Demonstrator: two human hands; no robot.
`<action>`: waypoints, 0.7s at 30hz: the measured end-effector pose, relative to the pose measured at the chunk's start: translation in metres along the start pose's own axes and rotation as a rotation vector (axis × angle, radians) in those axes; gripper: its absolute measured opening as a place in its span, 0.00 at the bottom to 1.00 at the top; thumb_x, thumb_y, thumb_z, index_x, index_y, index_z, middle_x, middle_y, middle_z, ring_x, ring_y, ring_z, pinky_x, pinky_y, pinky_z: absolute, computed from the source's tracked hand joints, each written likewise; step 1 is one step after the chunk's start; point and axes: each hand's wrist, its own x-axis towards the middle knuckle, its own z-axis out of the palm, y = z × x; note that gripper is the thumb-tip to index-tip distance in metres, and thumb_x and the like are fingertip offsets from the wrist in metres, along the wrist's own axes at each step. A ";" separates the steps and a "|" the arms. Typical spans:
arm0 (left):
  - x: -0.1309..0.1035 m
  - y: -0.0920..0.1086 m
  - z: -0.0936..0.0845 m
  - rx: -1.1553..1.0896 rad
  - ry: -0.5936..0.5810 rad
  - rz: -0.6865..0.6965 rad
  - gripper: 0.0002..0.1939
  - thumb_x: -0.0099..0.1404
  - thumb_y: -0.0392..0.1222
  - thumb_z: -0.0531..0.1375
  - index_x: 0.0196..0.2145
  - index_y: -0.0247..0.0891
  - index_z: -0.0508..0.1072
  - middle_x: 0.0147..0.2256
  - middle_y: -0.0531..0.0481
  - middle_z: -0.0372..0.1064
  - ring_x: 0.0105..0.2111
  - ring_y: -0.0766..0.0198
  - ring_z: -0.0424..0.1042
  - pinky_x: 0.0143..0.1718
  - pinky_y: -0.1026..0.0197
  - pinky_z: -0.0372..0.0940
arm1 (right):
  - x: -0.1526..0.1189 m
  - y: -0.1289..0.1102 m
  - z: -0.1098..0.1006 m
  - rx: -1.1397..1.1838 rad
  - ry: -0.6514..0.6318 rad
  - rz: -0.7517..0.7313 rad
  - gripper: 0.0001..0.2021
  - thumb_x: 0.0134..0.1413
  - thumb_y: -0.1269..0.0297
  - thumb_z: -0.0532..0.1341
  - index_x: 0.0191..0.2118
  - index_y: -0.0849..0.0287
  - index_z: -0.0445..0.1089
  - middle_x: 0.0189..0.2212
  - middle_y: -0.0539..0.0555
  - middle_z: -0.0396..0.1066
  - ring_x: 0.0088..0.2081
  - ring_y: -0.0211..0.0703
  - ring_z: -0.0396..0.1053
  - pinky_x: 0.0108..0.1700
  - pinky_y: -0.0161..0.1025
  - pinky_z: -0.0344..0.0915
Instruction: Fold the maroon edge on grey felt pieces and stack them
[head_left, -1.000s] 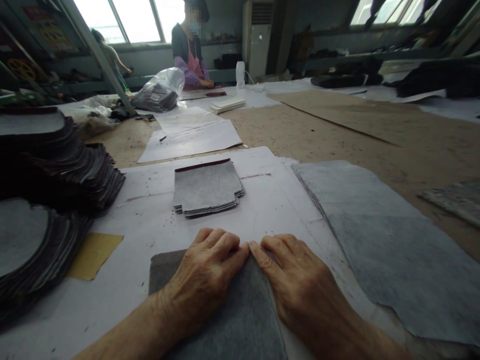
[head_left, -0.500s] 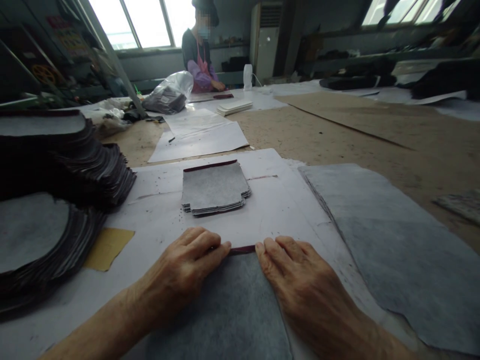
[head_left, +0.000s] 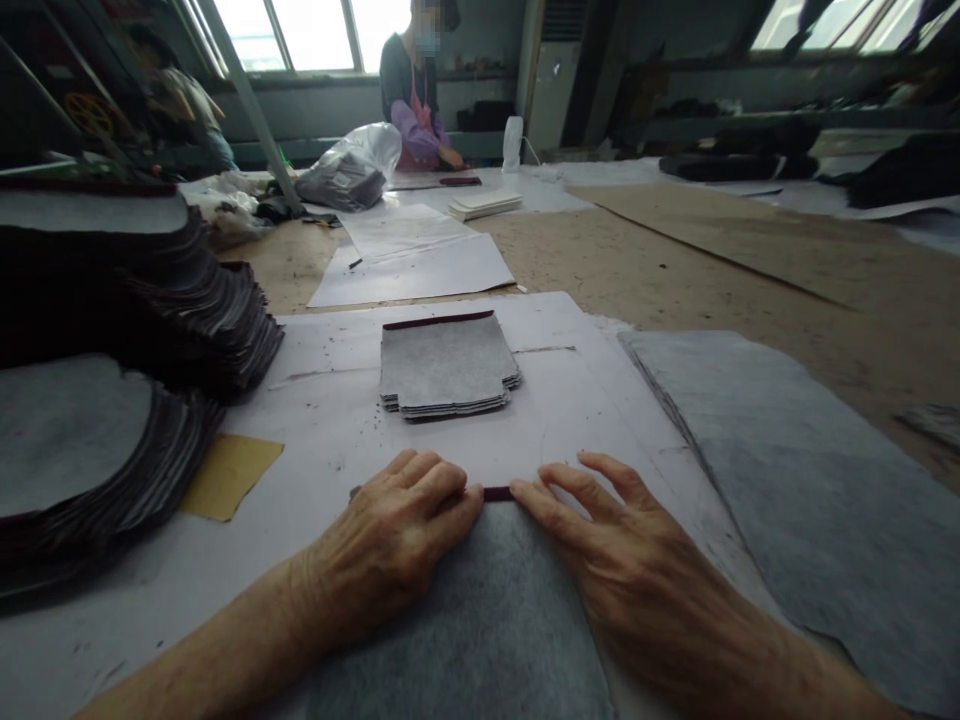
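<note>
Fingers of left hand [head_left: 390,545] together, pressed flat on far edge of grey felt-backed sheet w/ dark red folded rim [head_left: 480,620]; fingers of right hand [head_left: 615,560] slightly spread, tips pressed on same rim. Nothing gripped; both palms down. Sheet lying on white paper underlay [head_left: 322,440], directly in front of body. Est. progress: fold along far rim appears formed, pressing under way. Finished: small stack of grey notched cut pieces [head_left: 446,375] just beyond hands. Pending: tall dark stacks of similar pieces [head_left: 135,330] at left, large grey sheet [head_left: 787,480] at right.
</note>
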 end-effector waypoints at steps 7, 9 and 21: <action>0.001 0.002 0.000 0.025 -0.036 0.014 0.15 0.67 0.30 0.43 0.43 0.29 0.68 0.33 0.44 0.64 0.32 0.61 0.60 0.33 0.55 0.61 | -0.006 0.025 -0.006 0.259 0.048 0.287 0.15 0.54 0.76 0.52 0.41 0.55 0.73 0.43 0.52 0.71 0.45 0.40 0.68 0.46 0.40 0.68; 0.001 0.002 0.000 0.026 -0.039 0.022 0.15 0.67 0.31 0.44 0.43 0.29 0.68 0.33 0.45 0.64 0.32 0.61 0.61 0.34 0.54 0.60 | -0.003 0.028 -0.007 0.268 0.103 0.409 0.13 0.53 0.75 0.54 0.37 0.55 0.74 0.40 0.51 0.72 0.40 0.39 0.70 0.43 0.38 0.70; -0.004 -0.001 -0.001 -0.042 0.004 -0.022 0.13 0.67 0.31 0.44 0.37 0.31 0.69 0.32 0.45 0.64 0.31 0.61 0.61 0.33 0.56 0.61 | 0.028 -0.035 0.023 -0.069 0.095 0.143 0.15 0.52 0.80 0.47 0.34 0.67 0.70 0.27 0.57 0.66 0.32 0.45 0.62 0.33 0.42 0.67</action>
